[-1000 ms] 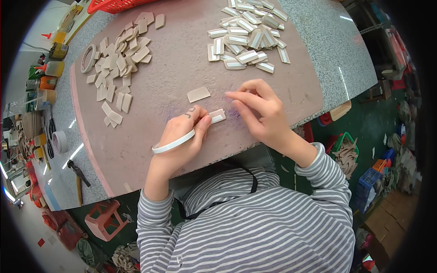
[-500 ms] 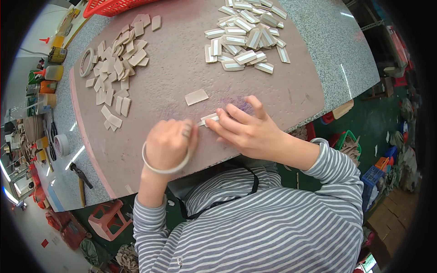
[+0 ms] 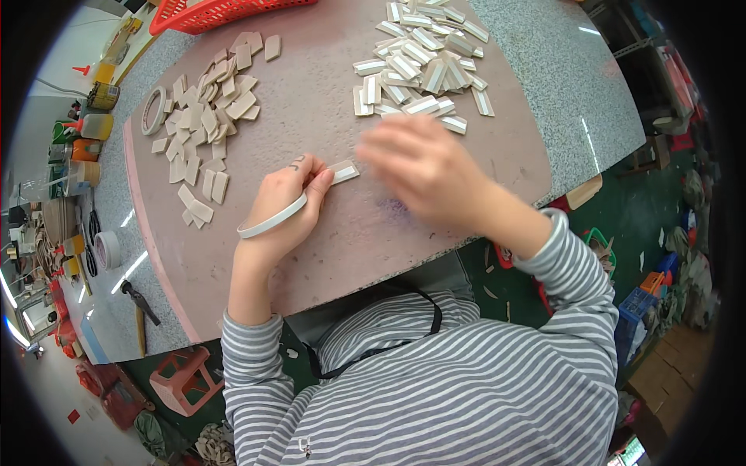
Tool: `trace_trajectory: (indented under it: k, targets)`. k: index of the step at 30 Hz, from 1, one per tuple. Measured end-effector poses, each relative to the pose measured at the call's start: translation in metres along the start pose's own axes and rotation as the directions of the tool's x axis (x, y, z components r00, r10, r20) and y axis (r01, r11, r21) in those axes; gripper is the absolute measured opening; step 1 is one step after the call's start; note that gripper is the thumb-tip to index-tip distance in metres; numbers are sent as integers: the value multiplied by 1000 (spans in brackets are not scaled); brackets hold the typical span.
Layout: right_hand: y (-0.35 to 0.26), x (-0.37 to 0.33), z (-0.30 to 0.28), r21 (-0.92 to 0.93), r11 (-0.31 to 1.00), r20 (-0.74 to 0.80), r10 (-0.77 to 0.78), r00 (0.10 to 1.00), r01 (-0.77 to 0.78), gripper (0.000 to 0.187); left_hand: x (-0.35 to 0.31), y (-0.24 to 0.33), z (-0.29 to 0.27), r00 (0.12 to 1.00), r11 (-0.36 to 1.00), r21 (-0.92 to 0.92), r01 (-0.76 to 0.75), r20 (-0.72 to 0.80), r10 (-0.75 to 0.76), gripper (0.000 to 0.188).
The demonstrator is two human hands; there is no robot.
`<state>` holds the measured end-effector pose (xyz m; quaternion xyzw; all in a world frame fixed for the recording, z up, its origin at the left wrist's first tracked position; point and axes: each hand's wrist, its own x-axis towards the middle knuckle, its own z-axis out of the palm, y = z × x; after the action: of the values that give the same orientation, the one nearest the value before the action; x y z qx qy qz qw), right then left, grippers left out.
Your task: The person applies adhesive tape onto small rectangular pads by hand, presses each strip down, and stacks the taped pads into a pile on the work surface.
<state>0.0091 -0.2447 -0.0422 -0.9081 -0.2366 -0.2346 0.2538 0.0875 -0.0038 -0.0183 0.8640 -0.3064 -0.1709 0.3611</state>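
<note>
My left hand (image 3: 287, 200) is closed, its thumb and fingers gripping the end of a small flat beige piece (image 3: 339, 167) over the mat. A white strip runs along that piece. Around my left wrist hangs a thin white ring (image 3: 272, 220) that looks like a narrow roll of tape. My right hand (image 3: 427, 167) is raised to the right of the piece, smeared by motion, so whatever its fingers hold is unclear. Just beyond it lies a heap of beige pieces with white strips (image 3: 420, 58). At the left is a heap of plain beige pieces (image 3: 206, 116).
A pinkish mat (image 3: 311, 93) covers the speckled table (image 3: 536, 54). A white tape roll (image 3: 154, 111) lies by the plain heap, with a red basket (image 3: 210, 15) at the far edge. On the left stand a hammer (image 3: 140, 311), another tape roll (image 3: 106, 248) and bottles (image 3: 92, 124).
My right hand has left the strip-bearing piece near the front edge and moved up toward the stripped heap. My left hand has shifted slightly forward, where a plain piece lay.
</note>
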Motion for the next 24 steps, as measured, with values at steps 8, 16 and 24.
trace_trajectory:
  k: [8,16,24]
  targets:
    - [-20,-9,13,-231,969,198,-41,979,88,43,-11,21,-28,991,917,397,-52,-91,96,25]
    - [-17,16,26,-244,964,178,-62,982,105,23,-41,43,-34,828,825,378,-421,-210,519,15]
    - [-24,-1,19,246,949,38,193,980,-197,15,-45,7,-11,979,892,-406,202,69,-190,23]
